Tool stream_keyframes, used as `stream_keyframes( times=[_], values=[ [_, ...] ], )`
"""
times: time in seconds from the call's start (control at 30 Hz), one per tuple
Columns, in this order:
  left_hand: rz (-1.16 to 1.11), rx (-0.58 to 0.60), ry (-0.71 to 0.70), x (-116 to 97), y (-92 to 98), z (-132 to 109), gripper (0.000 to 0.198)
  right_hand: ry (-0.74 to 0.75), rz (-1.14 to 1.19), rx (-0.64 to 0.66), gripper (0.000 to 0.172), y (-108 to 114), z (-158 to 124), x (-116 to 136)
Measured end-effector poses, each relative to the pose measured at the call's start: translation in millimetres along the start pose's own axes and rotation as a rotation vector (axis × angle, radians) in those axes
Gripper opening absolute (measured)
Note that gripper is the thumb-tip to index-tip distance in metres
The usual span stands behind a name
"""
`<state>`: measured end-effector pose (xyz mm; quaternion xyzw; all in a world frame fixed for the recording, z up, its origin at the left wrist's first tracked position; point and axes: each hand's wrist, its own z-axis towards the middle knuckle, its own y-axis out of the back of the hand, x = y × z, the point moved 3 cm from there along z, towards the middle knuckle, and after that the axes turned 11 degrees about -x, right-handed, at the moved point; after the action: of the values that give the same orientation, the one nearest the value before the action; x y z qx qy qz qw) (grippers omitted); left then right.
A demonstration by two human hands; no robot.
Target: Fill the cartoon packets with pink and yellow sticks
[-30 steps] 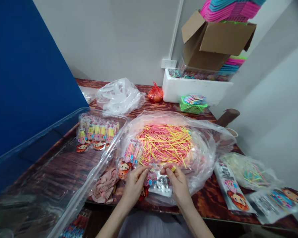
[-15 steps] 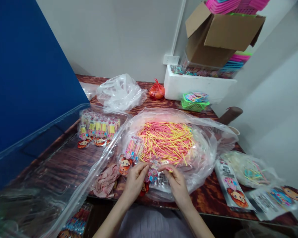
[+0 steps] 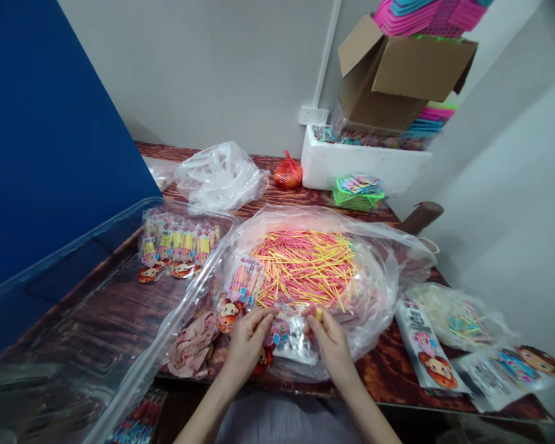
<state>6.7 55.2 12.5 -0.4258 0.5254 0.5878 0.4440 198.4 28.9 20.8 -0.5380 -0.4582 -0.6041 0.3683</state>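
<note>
My left hand is closed, thumb and forefinger pinching the edge of a printed plastic packet with a cartoon head at its lower end. My right hand is closed around a small bunch of pink and yellow sticks, mostly hidden by the fingers, at the packet's right side. Under both hands lie more silver-and-clear packets. Just beyond is a large clear plastic bag spread open, with a heap of loose pink and yellow sticks. Filled packets rest at its left edge.
At left, a clear plastic bin holds several filled packets. A crumpled pink cloth lies beside it. Flat packets and a bag of sticks lie right. Behind stand a green basket and white foam box.
The bunch in my right hand has turned so its yellow side shows more. Both hands stay close over the packets. The whole view has shifted slightly.
</note>
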Motion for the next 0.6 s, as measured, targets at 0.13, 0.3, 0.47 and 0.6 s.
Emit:
stream_keyframes(
  times=[0.13,0.3,0.47,0.6],
  values=[
    [0.0,0.01,0.015,3,0.2,0,0.028,0.135,-0.414,-0.217,0.024,48,38,4],
    [-0.007,0.007,0.022,2,-0.3,0,0.029,0.1,-1.058,-0.148,0.018,69,76,4],
    [0.004,0.007,0.021,0,-1.6,-2,0.027,0.065,-1.188,-0.075,0.021,51,81,0],
    [-0.007,0.008,0.018,1,-2.3,-1,0.027,0.0,-1.022,-0.103,0.013,49,85,-1]
  ],
)
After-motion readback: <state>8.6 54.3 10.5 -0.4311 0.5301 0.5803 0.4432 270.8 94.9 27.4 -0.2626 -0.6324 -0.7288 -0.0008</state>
